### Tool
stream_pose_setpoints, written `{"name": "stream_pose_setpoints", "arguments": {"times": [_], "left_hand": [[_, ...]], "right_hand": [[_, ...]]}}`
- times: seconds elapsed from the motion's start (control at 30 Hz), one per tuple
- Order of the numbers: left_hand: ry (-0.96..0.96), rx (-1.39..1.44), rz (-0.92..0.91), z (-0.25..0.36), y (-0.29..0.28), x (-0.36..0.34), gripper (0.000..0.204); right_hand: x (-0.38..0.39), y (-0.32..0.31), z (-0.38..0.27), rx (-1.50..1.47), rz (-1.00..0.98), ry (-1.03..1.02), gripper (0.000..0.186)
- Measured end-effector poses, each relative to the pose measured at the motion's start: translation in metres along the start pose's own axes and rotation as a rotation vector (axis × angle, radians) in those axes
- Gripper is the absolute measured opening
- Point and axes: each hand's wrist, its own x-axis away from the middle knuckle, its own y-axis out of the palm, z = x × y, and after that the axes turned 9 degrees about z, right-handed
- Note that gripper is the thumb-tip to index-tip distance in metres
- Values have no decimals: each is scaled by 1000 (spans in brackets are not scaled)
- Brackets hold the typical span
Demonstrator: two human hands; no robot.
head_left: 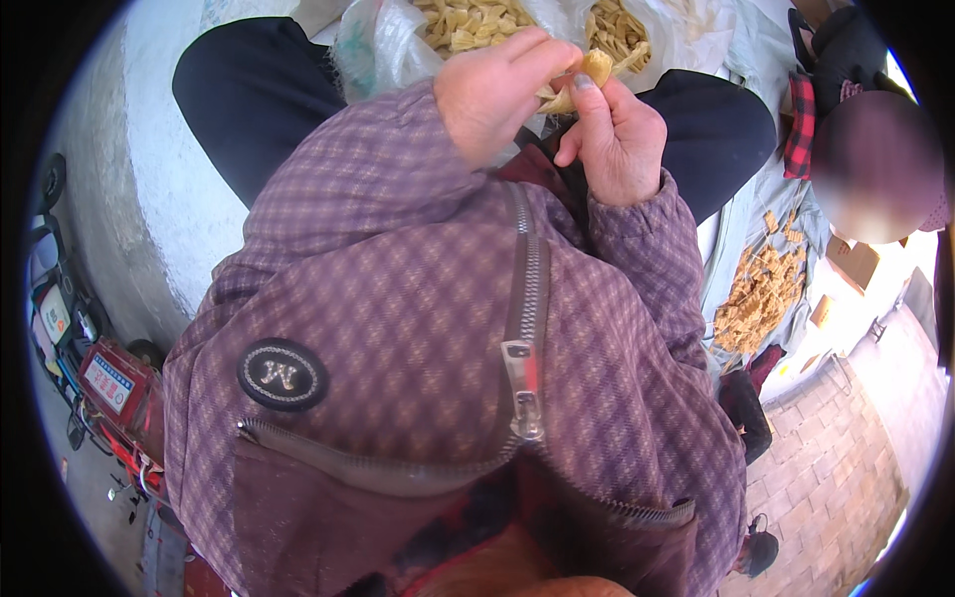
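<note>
right hand [621, 139]: pinching yellowish piece [597, 66] | left hand [494, 92]: at it | sacks [386, 52]: beyond

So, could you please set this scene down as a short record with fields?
Left hand: fingertips close to the pale yellow piece; contact unclear
Right hand: pinching that piece
Beyond the hands: open plastic bags containing yellow strips
Right side: tan pieces heaped on a sheet
Nearby: another person, at the right edge

Bright daylight, glare at right, fisheye-bent edges
</note>
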Motion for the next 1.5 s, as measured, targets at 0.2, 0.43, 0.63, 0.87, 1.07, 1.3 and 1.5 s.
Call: {"name": "stream_pose_setpoints", "arguments": {"times": [0.2, 0.43, 0.63, 0.87, 1.07, 1.3, 1.5], "left_hand": [[377, 15, 35, -24, 10, -4, 35], [-154, 218, -172, -49, 13, 2, 23], [-123, 192, -7, -45, 10, 1, 18], [-701, 480, 64, -51, 26, 2, 19], [-802, 593, -144, -50, 12, -4, 23], [-374, 296, -44, -50, 16, 8, 23], [-558, 408, -34, -41, 13, 16, 15]], "right_hand": [[-8, -21, 14, -175, -363, 248, 30], [-11, 0, 39, -93, -274, 301, 34], [-5, 14, 29, -201, -15, 92, 28], [-4, 19, 41, 85, 97, -37, 23], [-14, 13, 52, -324, 47, 140, 22], [-19, 2, 64, -602, -163, 373, 26], [-24, 1, 62, -756, -212, 489, 34]]}}
